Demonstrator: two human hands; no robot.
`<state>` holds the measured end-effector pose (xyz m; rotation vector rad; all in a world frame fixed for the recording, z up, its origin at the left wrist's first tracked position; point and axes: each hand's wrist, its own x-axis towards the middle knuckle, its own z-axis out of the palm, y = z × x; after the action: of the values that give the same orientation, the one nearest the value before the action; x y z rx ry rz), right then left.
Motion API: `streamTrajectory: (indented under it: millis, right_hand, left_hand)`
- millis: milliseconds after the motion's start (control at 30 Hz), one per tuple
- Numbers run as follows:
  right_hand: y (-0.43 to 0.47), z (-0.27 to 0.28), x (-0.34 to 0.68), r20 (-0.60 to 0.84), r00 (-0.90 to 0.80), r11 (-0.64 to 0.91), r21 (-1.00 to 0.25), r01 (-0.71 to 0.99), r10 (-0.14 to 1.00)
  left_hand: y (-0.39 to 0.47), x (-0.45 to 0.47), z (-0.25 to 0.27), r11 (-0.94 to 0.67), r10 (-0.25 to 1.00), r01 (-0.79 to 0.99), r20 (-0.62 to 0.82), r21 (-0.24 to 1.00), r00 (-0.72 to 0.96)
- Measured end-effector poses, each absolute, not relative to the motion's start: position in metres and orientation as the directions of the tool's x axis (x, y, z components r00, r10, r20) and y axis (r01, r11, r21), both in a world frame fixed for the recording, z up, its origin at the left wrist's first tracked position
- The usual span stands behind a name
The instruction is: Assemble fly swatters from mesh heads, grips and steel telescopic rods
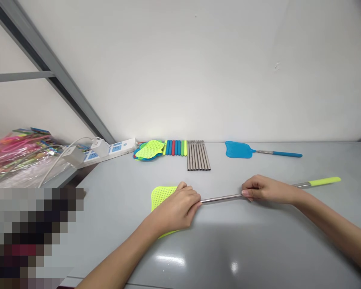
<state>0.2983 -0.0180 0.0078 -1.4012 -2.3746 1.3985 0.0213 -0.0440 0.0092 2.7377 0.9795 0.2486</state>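
A yellow-green fly swatter (pixel 162 195) with a long metal rod lies across the grey table in front of me. Closed around the swatter near where its mesh head meets the rod is my left hand (pixel 180 204), which covers part of the head. My right hand (pixel 263 189) pinches the metal rod farther right, between thumb and fingers. Beyond that hand the rod shows again and ends in a yellow-green grip (pixel 324 182). Between the two hands a bare stretch of rod (pixel 221 198) is visible.
At the back lie stacked swatter heads (pixel 150 149), a row of coloured grips (pixel 176 147) and several metal rods (pixel 197 155). A blue fly swatter (pixel 239 149) lies back right. A power strip (pixel 117 148) and plastic-wrapped goods (pixel 21 156) are at left.
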Motion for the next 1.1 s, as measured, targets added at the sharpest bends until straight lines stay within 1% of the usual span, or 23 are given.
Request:
streamTrajectory:
  millis: [100, 267, 400, 700, 967, 1100]
  right_hand:
    - [-0.021, 0.007, 0.296, -0.399, -0.596, 0.16, -0.723, 0.672, 0.697]
    - [-0.024, 0.001, 0.293, -0.472, -0.592, 0.084, -0.732, 0.676, 0.654]
    - [-0.023, 0.0, 0.295, -0.503, -0.592, 0.035, -0.743, 0.668, 0.63]
    - [-0.023, 0.009, 0.295, -0.525, -0.64, -0.08, -0.804, 0.589, 0.561]
    - [-0.021, 0.008, 0.295, -0.519, -0.663, -0.12, -0.827, 0.549, 0.54]
    - [-0.018, 0.005, 0.299, -0.527, -0.663, -0.137, -0.826, 0.547, 0.532]
  left_hand:
    - [-0.047, 0.024, 0.009, -0.759, 0.633, 0.595, 0.089, 0.264, 0.769]
    - [-0.05, 0.027, 0.007, -0.776, 0.612, 0.57, 0.103, 0.271, 0.784]
    - [-0.049, 0.028, 0.007, -0.782, 0.603, 0.557, 0.111, 0.28, 0.79]
    - [-0.049, 0.028, 0.012, -0.764, 0.622, 0.58, 0.086, 0.283, 0.778]
    - [-0.044, 0.026, 0.011, -0.728, 0.673, 0.621, 0.128, 0.291, 0.728]
    - [-0.04, 0.024, 0.011, -0.706, 0.694, 0.642, 0.115, 0.298, 0.71]
